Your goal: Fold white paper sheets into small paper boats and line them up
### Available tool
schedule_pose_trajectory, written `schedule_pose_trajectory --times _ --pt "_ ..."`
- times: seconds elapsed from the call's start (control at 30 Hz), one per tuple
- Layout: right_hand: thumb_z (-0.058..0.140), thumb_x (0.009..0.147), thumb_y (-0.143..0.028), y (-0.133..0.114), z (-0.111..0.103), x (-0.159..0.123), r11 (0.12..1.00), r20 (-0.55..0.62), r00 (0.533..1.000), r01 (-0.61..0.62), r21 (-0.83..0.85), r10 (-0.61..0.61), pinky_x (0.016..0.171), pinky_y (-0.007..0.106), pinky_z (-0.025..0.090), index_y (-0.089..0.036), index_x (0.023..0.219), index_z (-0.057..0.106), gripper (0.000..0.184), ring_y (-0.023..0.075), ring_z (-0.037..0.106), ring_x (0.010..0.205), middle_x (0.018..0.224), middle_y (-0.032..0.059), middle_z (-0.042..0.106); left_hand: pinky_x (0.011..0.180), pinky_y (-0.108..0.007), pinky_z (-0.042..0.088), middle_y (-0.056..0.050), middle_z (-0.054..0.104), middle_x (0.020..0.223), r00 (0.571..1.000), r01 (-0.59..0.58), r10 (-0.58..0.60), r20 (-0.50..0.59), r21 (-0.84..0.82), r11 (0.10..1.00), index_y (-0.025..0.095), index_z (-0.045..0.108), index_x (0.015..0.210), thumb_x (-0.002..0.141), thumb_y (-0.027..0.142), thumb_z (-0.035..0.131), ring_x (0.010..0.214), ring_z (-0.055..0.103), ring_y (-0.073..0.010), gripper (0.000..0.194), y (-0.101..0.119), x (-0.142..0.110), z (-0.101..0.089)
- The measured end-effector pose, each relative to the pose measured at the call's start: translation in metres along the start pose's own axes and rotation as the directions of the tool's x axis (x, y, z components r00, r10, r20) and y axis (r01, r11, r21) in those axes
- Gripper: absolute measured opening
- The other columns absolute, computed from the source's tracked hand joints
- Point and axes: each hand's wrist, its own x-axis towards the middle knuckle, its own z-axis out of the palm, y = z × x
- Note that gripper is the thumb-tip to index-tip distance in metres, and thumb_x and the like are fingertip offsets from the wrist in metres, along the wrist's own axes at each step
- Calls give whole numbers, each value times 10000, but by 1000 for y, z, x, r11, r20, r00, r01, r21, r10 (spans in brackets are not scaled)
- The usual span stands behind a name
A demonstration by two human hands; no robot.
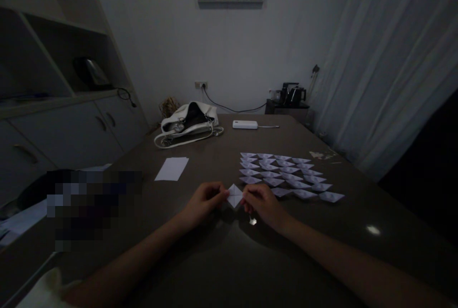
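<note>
A small white folded paper piece (234, 196), diamond-shaped, is held just above the dark table (214, 260). My left hand (203, 201) pinches its left corner. My right hand (260, 203) pinches its right corner. Both hands have their fingers closed on the paper. Right of my hands, several finished folded paper boats (286, 174) lie in rows on the table.
A flat white paper sheet (172, 169) lies to the left of the hands. Farther back sit a white handbag (188, 123) and a white power bank (245, 124) with a cable. Cabinets stand at the left, a curtain at the right, a kettle (292, 93) in the far corner.
</note>
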Motion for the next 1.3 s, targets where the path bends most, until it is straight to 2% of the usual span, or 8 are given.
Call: schedule_pose_trajectory --times 0.33,0.8,1.07,1.13,1.2,1.3 --pt "487 836 -230 -1 2 0 997 -13 999 -48 53 48 441 202 359 -168 602 565 255 88 482 432 499 -22 529 477 -202 290 51 450 529 1000 5 -5 -27 -7 1000 159 489 610 785 469 566 491 402 -89 364 -3 2 0" --pt "491 855 -219 -2 0 -1 999 -10 1000 -24 42 25 463 211 372 -163 608 566 264 94 492 450 509 -14 534 497 -202 308 41 461 543 1000 -20 20 -5 14 1000 151 506 610 810 461 554 513 411 -90 372 3 1 1" --pt "505 886 -399 -2 0 -1 998 12 1000 2 59 -2 452 212 366 -176 652 536 325 94 485 447 525 -17 531 502 -207 336 41 477 548 1000 -4 4 2 13 1000 148 515 618 825 440 551 513 438 -93 359 1 1 2" --pt "516 883 -420 -2 1 -1 999 22 1000 -1 35 0 454 214 365 -174 644 535 343 95 484 451 531 -14 532 539 -217 380 21 536 605 1000 -18 18 -8 8 1000 142 548 688 827 422 569 562 494 -108 313 -1 0 2" --pt "519 881 -434 -2 1 -2 1000 17 1000 0 12 0 454 215 363 -172 635 532 360 97 484 452 529 -13 530 607 -238 432 -11 612 732 998 -59 59 -27 5 998 142 575 866 819 388 607 660 564 -135 253 -3 0 2" --pt "521 878 -446 -3 1 -2 1000 9 1000 4 -7 -4 456 217 363 -170 629 530 371 101 487 457 529 -13 526 673 -269 471 -57 656 891 993 -114 114 -2 7 993 157 544 1054 815 357 633 774 614 -171 325 -5 -1 2"
